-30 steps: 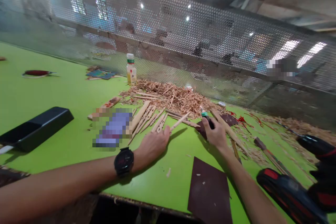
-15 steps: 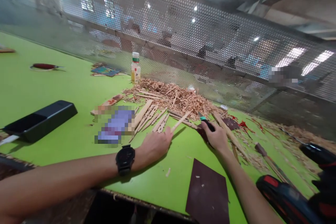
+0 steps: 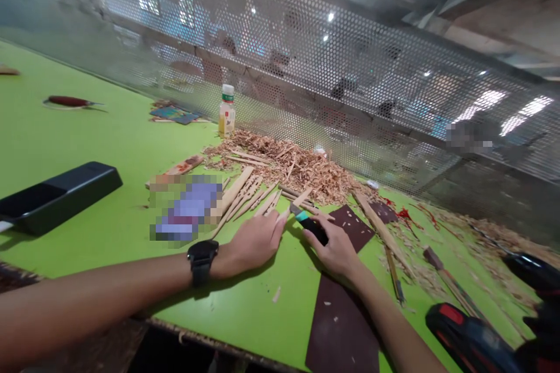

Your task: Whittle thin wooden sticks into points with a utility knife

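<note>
In the head view, my left hand point(image 3: 258, 242), with a black watch on its wrist, is closed around a thin flat wooden stick point(image 3: 301, 197) that points away from me. My right hand point(image 3: 335, 245) grips a carving knife point(image 3: 311, 226) with a black and teal handle. Its blade lies against the stick just ahead of my left fingers. Several carved wooden sticks point(image 3: 247, 198) lie fanned out beyond my left hand. Behind them spreads a heap of wood shavings point(image 3: 284, 154). Dark brown sandpaper sheets point(image 3: 341, 326) lie under and near my right forearm.
A phone-like screen point(image 3: 188, 210) and a black device point(image 3: 65, 192) lie at left. A bottle point(image 3: 227, 112) stands by the perforated metal screen point(image 3: 306, 70). A cordless drill point(image 3: 481, 338) rests at the right, beside a long wooden strip point(image 3: 385, 233) and red threads point(image 3: 405, 215).
My right hand has moved left with the knife, bringing its blade onto the stick. My left hand still holds the stick, now slightly nearer me. More of the far sandpaper sheet shows.
</note>
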### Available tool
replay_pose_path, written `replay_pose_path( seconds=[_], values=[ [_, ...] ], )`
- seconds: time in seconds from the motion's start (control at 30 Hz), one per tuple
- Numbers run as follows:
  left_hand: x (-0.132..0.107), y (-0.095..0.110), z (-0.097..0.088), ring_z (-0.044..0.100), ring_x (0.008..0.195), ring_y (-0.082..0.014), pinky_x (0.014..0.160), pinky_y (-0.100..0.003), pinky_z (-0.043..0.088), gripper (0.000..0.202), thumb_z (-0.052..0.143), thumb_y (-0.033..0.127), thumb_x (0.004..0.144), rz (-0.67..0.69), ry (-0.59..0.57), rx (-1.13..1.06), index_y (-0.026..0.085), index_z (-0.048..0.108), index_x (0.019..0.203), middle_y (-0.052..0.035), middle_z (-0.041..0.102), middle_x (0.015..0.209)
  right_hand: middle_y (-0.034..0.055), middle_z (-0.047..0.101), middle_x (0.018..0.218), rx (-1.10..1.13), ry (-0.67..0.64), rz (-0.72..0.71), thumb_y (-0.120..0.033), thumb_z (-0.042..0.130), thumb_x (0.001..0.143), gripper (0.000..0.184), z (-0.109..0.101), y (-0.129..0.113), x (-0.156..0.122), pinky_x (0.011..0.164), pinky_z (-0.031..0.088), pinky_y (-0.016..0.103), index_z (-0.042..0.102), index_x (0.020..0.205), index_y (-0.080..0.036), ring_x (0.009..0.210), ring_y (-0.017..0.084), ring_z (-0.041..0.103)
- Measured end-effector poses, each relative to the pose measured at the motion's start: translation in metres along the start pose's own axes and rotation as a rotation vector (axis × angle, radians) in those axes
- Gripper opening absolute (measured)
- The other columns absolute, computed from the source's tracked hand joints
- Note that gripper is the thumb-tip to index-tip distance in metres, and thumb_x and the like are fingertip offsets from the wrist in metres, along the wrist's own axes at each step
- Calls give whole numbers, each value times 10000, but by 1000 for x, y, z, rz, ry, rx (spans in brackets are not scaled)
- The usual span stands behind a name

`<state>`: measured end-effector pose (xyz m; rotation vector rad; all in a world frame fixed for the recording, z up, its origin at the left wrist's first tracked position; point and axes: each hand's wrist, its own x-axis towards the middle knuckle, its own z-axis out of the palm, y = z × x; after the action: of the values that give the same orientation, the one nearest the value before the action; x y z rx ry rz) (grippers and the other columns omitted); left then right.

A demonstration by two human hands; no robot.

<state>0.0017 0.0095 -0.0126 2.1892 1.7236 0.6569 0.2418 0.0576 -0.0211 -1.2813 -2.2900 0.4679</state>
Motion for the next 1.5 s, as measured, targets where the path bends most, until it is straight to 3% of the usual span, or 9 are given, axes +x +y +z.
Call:
replay_pose_path(
  seconds=[0.1,0.33,0.57,0.67,0.77,0.83,1.03,1.27,1.5],
  values=[
    [1,0,0,602,711,-214,668,-350,413,442,188,438,1101,-21,29,-194,200,539,978,-80,674,863,115,759,1207,-4,53,66,-591,524,993,481,-3,10,5,852,556,436,669,1296,-246,1018,322,723],
    [3,2,1,539,675,-187,637,-336,423,394,245,505,1082,-47,-48,-472,218,498,986,-26,608,804,92,762,903,50,173,127,-626,514,978,520,-8,24,8,625,508,351,673,1228,-199,708,259,696],
    [8,1,1,566,800,-197,755,-348,464,397,243,475,1084,-64,2,-465,213,507,946,-61,635,917,97,785,1087,63,101,-28,-564,599,963,440,-3,3,0,790,566,383,673,1248,-237,894,282,744],
    [8,2,-1,572,833,-206,807,-362,475,397,233,426,1084,-17,-18,-431,207,539,958,-76,646,930,101,751,1275,17,70,-27,-567,591,970,457,-3,3,1,899,569,438,693,1292,-260,1077,320,728],
    [8,1,-2,557,828,-209,804,-367,470,379,248,398,1072,-11,-32,-414,211,535,911,-76,639,914,90,740,1313,24,86,-8,-573,589,971,485,-6,11,4,950,563,477,698,1333,-270,1134,331,711],
    [8,0,-2,530,774,-198,757,-356,457,386,253,404,1068,-28,-49,-436,221,500,835,-52,607,844,94,760,1265,7,107,9,-589,593,964,494,-10,19,6,922,570,483,717,1318,-267,1099,338,720],
    [8,1,-6,469,657,-170,650,-327,381,450,220,428,1069,-80,-126,-567,233,424,718,-2,511,690,106,794,969,4,127,57,-611,550,970,495,-16,29,6,630,542,362,759,1160,-204,753,266,723],
    [10,6,-10,523,739,-192,682,-324,385,461,295,510,1057,-33,-94,-530,209,544,811,-39,623,811,104,793,1119,35,91,-81,-547,617,948,410,-11,13,2,786,570,399,751,1163,-225,893,281,745],
    [9,6,-7,472,652,-177,619,-322,326,482,281,495,1063,5,-146,-427,210,511,749,-13,549,699,67,799,882,54,4,-62,-559,666,915,387,-23,31,3,604,514,329,810,1001,-210,678,224,697]
  ],
)
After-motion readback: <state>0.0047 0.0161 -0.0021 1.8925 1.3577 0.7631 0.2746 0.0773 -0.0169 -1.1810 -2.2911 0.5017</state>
